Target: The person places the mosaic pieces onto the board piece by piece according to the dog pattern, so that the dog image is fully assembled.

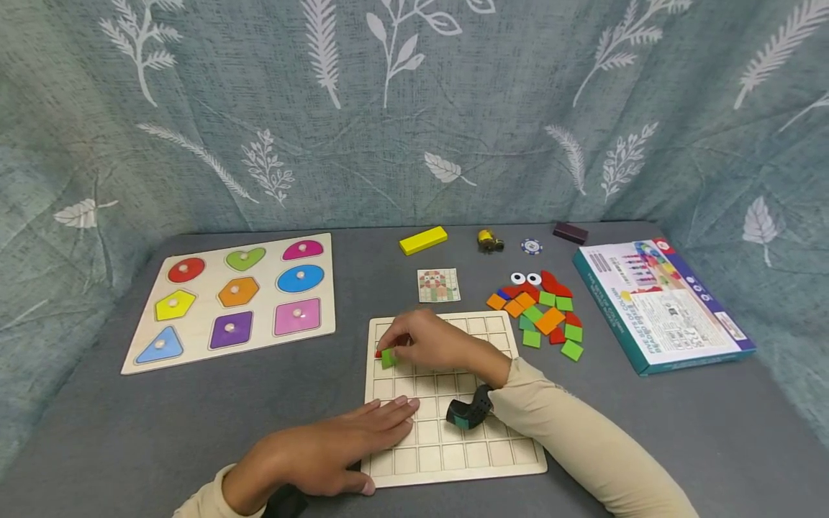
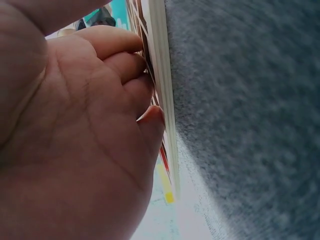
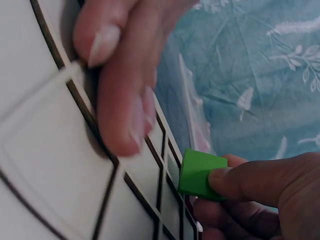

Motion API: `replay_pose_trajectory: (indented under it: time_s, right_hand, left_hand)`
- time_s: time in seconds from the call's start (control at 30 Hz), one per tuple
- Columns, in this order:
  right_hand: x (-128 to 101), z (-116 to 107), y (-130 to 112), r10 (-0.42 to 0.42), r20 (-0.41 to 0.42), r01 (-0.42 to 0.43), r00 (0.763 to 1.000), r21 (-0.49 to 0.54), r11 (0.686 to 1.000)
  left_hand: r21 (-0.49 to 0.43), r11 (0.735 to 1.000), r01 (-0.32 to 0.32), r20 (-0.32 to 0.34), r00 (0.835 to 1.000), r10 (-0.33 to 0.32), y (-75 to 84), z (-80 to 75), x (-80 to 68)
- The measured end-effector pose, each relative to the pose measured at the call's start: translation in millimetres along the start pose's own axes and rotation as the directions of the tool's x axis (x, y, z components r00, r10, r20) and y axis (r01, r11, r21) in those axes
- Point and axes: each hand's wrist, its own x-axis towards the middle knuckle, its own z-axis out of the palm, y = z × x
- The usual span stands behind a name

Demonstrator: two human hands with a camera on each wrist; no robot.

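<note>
Right hand (image 1: 430, 342): reaches over the upper left of the wooden grid board (image 1: 453, 453), its grip pinched on a green square tile (image 1: 388, 357) between thumb and finger.
Green square tile: held tilted just above the board's left-hand cells; a sliver of a red piece (image 1: 378, 354) shows just beside it.
Left hand (image 1: 337, 450): lies flat on the lower left part of the grid board, fingers straight and pressing the wood, thumb at the near edge; the grip holds nothing.
Grid board: lies flat on the grey counter (image 1: 194, 417), its visible cells bare.
Loose tiles (image 1: 544, 316): a heap of orange, green and red pieces with two round eye pieces, right of the board.
Pattern card (image 1: 438, 285): just beyond the board's far edge.
Shape puzzle (image 1: 233, 302): well to the left, nine coloured knobbed shapes seated.
Game box (image 1: 660, 302): at the right edge of the counter.
Far edge: a yellow block (image 1: 423, 240), a blue-and-white chip (image 1: 531, 247), a dark block (image 1: 570, 232).
</note>
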Motion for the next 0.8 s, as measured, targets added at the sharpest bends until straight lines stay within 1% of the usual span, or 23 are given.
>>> replay_pose_trajectory:
  time_s: [0.13, 0.23, 0.37, 0.6, 0.73, 0.8]
  right_hand:
    - [0.8, 4.8, -3.9, -0.001, 0.028, 0.000, 1.000, 0.022, 1.000]
    - [1.2, 7.8, -5.0, 0.005, 0.038, -0.006, 0.999, 0.026, 1.000]
    - [2.4, 9.3, -6.1, 0.016, 0.033, -0.016, 0.999, -0.016, 1.000]
    - [6.0, 11.1, -7.4, 0.021, 0.061, -0.011, 0.998, -0.159, 0.987]
    - [5.6, 9.9, -8.8, 0.034, 0.074, -0.022, 0.997, -0.164, 0.986]
    - [4.2, 6.5, -8.9, 0.048, 0.058, -0.038, 0.997, -0.155, 0.987]
  left_hand:
    - [0.015, 1.000, -0.010, -0.002, 1.000, 0.010, 1.1, 0.0, 0.7]
    - [0.032, 0.999, -0.001, 0.005, 1.000, 0.001, 3.4, 0.3, 0.5]
    - [0.035, 0.999, 0.015, 0.011, 1.000, -0.015, 5.0, 0.6, -0.4]
    - [0.018, 1.000, -0.019, 0.001, 1.000, 0.019, 2.3, 1.8, 0.8]
    - [0.009, 1.000, -0.007, 0.002, 1.000, 0.007, 2.0, 2.2, 0.5]
    - [0.015, 1.000, -0.002, 0.001, 1.000, 0.002, 2.2, 2.2, 0.0]
